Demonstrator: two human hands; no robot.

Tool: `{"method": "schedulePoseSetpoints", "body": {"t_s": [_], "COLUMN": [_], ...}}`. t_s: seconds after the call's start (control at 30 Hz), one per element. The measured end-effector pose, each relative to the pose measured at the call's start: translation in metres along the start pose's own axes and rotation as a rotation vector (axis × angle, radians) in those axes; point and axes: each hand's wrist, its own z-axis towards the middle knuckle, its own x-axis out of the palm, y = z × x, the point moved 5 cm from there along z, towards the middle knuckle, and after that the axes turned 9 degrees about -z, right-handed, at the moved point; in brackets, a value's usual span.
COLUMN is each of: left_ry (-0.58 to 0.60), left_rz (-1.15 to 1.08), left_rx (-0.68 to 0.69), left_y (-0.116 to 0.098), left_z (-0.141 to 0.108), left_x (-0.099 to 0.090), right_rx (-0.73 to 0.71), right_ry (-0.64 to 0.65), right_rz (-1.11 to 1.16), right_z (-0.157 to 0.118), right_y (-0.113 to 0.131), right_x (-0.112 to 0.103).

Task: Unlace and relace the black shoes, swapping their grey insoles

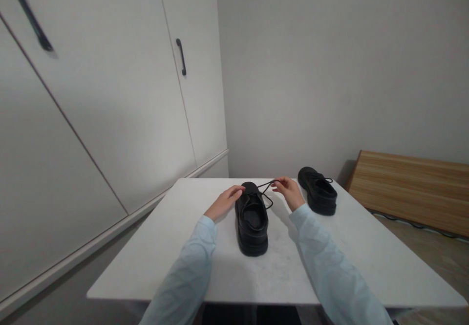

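Note:
A black lace-up shoe (252,237) stands upright on the white table, its heel toward me and its toe pointing away. My left hand (226,202) rests against the left side of the shoe near its front, fingers stretched out over the edge. To the right of the shoe, my right hand (288,190) pinches a black shoelace (266,185) between thumb and fingers, drawn out to the right from the shoe. A loop of lace hangs beside the shoe's opening. The second black shoe (322,199), its lace tied, stands further right beyond my right hand.
The white table (164,261) reaches to the grey wall (330,71). White cabinets (110,95) with dark handles line the left side. On the right, a wood-grain board (410,188) leans beside the table, with a dark cable on the floor below it.

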Motion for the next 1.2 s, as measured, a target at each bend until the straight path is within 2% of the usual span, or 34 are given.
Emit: {"method": "schedulePoseSetpoints", "body": {"t_s": [0.17, 0.37, 0.47, 0.67, 0.8, 1.2], "left_ry": [0.004, 0.009, 0.013, 0.012, 0.008, 0.024], "left_rz": [0.014, 0.035, 0.051, 0.057, 0.068, 0.073], "left_rx": [-0.007, -0.005, 0.004, 0.015, 0.004, -0.005], "left_y": [0.003, 0.004, 0.005, 0.006, 0.004, 0.005], "left_z": [0.0, 0.002, 0.002, 0.003, 0.002, 0.002], "left_x": [-0.001, -0.002, -0.001, -0.001, -0.001, -0.001], "right_rx": [0.04, 0.005, -0.036, -0.1, -0.163, -0.453], "right_ry": [0.112, 0.178, 0.115, -0.127, -0.226, -0.377], "right_rz": [0.211, 0.216, 0.141, -0.098, -0.272, -0.917], "right_z": [-0.01, -0.015, -0.012, -0.006, -0.008, -0.023], "right_y": [0.014, 0.024, 0.023, 0.023, 0.028, 0.051], "right_x": [0.011, 0.018, 0.012, -0.007, -0.012, -0.008]}}
